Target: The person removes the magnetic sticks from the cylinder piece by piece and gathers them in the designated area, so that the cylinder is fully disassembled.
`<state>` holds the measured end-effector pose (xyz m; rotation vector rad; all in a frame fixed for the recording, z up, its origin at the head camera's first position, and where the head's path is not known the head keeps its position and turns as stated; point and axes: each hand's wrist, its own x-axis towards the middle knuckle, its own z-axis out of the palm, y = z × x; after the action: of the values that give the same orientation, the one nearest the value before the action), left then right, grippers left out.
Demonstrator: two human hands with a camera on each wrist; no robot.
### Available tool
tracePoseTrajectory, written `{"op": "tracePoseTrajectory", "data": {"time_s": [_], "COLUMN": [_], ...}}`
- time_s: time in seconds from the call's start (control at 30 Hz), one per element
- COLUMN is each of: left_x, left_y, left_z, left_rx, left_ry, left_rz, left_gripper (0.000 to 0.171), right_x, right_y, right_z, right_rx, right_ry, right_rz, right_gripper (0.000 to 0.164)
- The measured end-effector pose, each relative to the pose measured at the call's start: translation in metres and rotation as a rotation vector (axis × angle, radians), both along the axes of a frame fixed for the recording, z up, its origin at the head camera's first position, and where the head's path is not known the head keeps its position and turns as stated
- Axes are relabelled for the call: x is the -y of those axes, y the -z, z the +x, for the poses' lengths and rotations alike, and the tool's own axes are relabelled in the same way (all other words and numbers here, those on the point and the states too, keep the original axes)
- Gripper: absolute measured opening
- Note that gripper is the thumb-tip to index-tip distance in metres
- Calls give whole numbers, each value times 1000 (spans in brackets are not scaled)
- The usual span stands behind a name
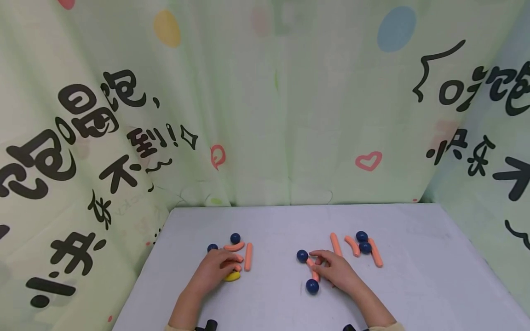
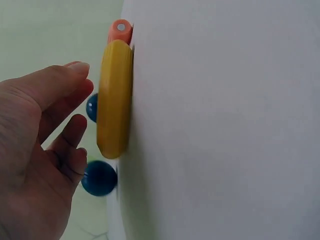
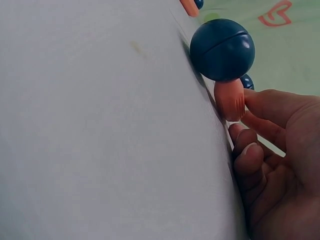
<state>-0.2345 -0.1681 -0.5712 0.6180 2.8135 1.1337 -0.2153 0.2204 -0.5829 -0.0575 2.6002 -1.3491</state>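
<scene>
On the left of the white table, my left hand (image 1: 215,270) hovers by a small group of pieces, its fingers loosely bent. A yellow rounded stick (image 2: 115,100) lies close to its fingertips, with a visible gap between them. Short orange sticks (image 1: 235,247) and two blue balls (image 1: 235,238) lie around this hand, partly hidden by it. My right hand (image 1: 337,271) pinches an orange stick (image 3: 230,100) between thumb and index finger. This stick lies between two blue balls, the farther one (image 1: 302,256) and the nearer one (image 3: 222,50).
A straight orange stick (image 1: 248,256) lies right of the left group. Beyond the right hand are another straight stick (image 1: 336,243), a curved orange stick (image 1: 352,246), two touching blue balls (image 1: 362,236) and a long orange stick (image 1: 376,253). A printed curtain (image 1: 290,115) surrounds the table.
</scene>
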Motion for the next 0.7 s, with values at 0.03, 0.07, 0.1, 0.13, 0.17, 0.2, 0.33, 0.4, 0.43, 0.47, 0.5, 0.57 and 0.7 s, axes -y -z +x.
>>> {"op": "tracePoseTrajectory", "data": {"time_s": [0.03, 0.07, 0.1, 0.13, 0.17, 0.2, 0.33, 0.4, 0.43, 0.47, 0.5, 0.57, 0.7], "left_x": [-2, -5, -7, -10, -13, -16, -31, -39, -43, -48, -52, -62, -83], "left_y": [-2, -3, -6, -8, -10, -13, -21, -25, -26, -27, -27, -29, -31], "left_z": [0, 1, 1, 2, 2, 2, 1, 0, 0, -1, -2, -4, -7], "left_rx": [1, -7, -12, -16, -25, -32, -56, -70, -79, -88, -96, -84, -35], "left_ry": [-14, -25, -34, -40, -46, -42, -22, 5, 23, 38, 52, 75, 109], "left_rz": [-9, -29, -47, -64, -86, -96, -131, -124, -120, -119, -115, -102, -115], "left_gripper": [19, 19, 19, 18, 18, 19, 20, 21, 20, 20, 21, 22, 26], "right_x": [0, 0, 0, 0, 0, 0, 0, 0, 0, 0, 0, 0, 0], "right_y": [0, 0, 0, 0, 0, 0, 0, 0, 0, 1, 0, 1, 2], "right_z": [0, 0, 0, 0, 0, 0, -1, -1, -1, -1, -1, -1, -1], "right_rx": [-1, -1, -1, -2, -2, 3, 2, 2, 3, 4, 4, 5, -1], "right_ry": [-1, -2, -1, -1, 0, 2, 7, 8, 8, 7, 7, 8, 6], "right_rz": [0, 1, -2, -3, -3, -3, 1, 2, 1, 1, -1, -4, 5], "right_gripper": [35, 35, 35, 35, 35, 34, 34, 35, 35, 36, 36, 37, 37]}}
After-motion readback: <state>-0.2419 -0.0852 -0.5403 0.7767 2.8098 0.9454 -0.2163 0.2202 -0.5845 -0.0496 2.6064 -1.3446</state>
